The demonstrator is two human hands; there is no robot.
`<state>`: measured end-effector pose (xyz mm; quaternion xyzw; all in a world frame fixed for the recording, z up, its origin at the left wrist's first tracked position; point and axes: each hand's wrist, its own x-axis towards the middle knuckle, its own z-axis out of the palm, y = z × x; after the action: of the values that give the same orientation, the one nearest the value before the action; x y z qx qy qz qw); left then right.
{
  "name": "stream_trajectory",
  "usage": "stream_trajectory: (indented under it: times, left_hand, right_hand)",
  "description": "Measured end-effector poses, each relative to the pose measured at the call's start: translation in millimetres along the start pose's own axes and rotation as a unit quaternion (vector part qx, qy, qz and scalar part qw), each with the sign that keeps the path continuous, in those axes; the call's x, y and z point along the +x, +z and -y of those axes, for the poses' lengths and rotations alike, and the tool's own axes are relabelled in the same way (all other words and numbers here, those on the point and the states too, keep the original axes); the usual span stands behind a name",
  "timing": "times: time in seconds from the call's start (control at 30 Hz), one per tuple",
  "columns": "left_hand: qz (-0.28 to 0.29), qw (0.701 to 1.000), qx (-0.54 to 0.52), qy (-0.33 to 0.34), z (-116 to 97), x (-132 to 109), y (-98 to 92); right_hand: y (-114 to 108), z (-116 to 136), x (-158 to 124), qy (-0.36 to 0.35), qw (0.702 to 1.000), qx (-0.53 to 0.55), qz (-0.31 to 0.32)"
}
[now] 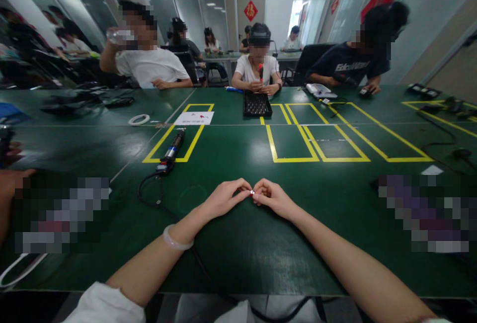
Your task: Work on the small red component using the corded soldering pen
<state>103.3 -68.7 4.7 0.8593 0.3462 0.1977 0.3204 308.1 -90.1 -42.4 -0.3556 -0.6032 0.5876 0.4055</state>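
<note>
Facing a tray [269, 112] of pieces [258, 109], hands [228, 198] [275, 198] pinch something [252, 192].

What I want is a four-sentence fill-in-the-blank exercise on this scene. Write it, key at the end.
1. A small shiny piece is at the fingertips of the left hand and the ____ hand.
2. The bracelet circles the wearer's ____ arm.
3. The tape outlines on the green table are coloured ____.
4. The tray before the co-worker opposite is coloured ____.

Missing words: right; left; yellow; black.
</note>
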Motion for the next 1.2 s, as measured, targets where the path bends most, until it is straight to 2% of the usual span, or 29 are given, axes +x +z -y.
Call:
stream_trajectory:
  times: [0.07, 0.13, 0.17, 0.2, 0.27, 0.33, 0.37, 0.4, 0.47, 0.57, 0.7, 0.87, 1.03, 1.2]
  left_hand:
    - [-0.024, 0.999, 0.038, -0.013, 10.7, 0.9, -10.9]
    - [-0.091, 0.988, 0.114, -0.045, 31.2, -1.0, -28.5]
    - [-0.134, 0.974, 0.17, -0.069, 44.7, -3.8, -39.3]
    - [-0.191, 0.947, 0.238, -0.104, 59.7, -8.2, -51.0]
    - [-0.278, 0.874, 0.343, -0.201, 91.2, -22.0, -75.5]
    - [-0.313, 0.815, 0.391, -0.289, 120.3, -40.1, -98.8]
    - [-0.316, 0.799, 0.395, -0.325, 132.8, -49.4, -109.2]
    - [-0.3, 0.796, 0.383, -0.36, 143.6, -58.0, -118.5]
    - [-0.249, 0.815, 0.339, -0.399, 160.3, -71.1, -133.0]
    - [-0.19, 0.851, 0.299, -0.387, 174.6, -78.0, -144.3]
    - [-0.166, 0.859, 0.323, -0.362, 177.7, -72.0, -145.1]
    - [-0.166, 0.848, 0.344, -0.367, 162.9, -61.2, -132.4]
    - [-0.164, 0.87, 0.329, -0.328, 138.7, -44.0, -105.4]
    - [-0.135, 0.915, 0.293, -0.243, 104.5, -20.3, -66.5]
  right_hand:
    - [-0.8, 0.0, 0.2, 0.007, 1.0, -0.007, -0.003]
    - [-1.8, 0.1, 0.3, 0.01, 1.0, -0.02, -0.009]
    - [-2.3, 0.1, 0.2, 0.01, 0.999, -0.028, -0.01]
    - [-2.8, 0.0, 0.1, 0.01, 0.999, -0.036, -0.011]
    - [-3.6, -0.6, -0.2, 0.009, 0.999, -0.048, -0.01]
    - [-3.9, -1.2, -0.5, 0.008, 0.999, -0.053, -0.008]
    - [-3.9, -1.2, -0.6, 0.007, 0.999, -0.053, -0.007]
    - [-3.7, -1.1, -0.7, 0.006, 0.999, -0.053, -0.007]
    - [-3.1, -0.1, -0.8, 0.006, 0.999, -0.053, -0.005]
    - [-2.4, 2.0, -1.1, 0.012, 0.998, -0.055, -0.004]
    - [-2.8, 2.3, -1.4, 0.014, 0.998, -0.056, -0.004]
    - [-3.4, -1.7, 0.0, 0.001, 0.998, -0.057, -0.01]
    - [-3.1, -4.6, 1.8, -0.012, 0.997, -0.075, -0.033]
    - [-3.8, -4.5, 0.8, -0.02, 0.992, -0.115, -0.049]
